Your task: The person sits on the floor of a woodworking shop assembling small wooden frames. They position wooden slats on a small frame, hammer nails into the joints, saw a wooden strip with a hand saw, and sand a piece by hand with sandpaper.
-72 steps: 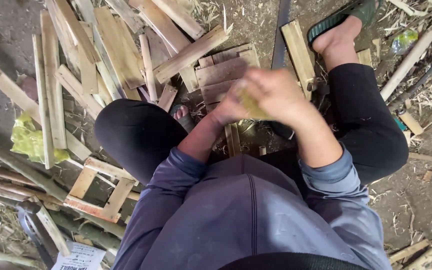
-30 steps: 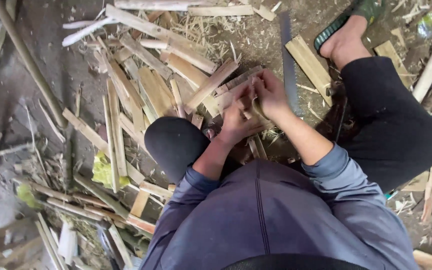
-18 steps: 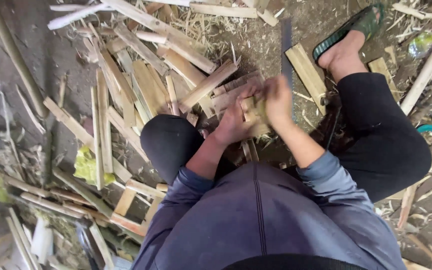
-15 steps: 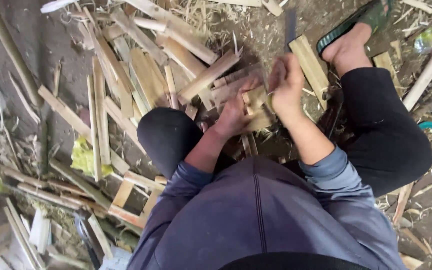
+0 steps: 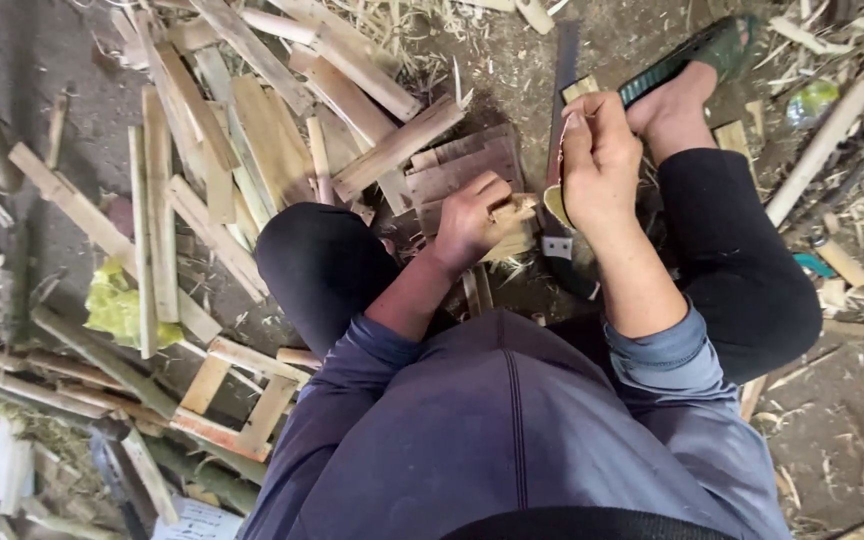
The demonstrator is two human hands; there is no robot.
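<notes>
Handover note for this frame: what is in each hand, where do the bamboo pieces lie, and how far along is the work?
Left hand: closed on a short bamboo block, low between the knees.
Right hand: raised, pinching a thin bamboo sliver in its grip.
Long blade: on the ground beyond the hands, untouched.
Split bamboo slats: heaped ahead and to the left.
Done: one sliver is apart from the block. Left: most of the block is still whole.

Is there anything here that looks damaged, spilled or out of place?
Nothing looks damaged. Split bamboo strips and shavings lie scattered over the dirt floor. A crumpled yellow-green wrapper among them is the only odd item. The left hand and right hand hold small bamboo pieces.
</notes>
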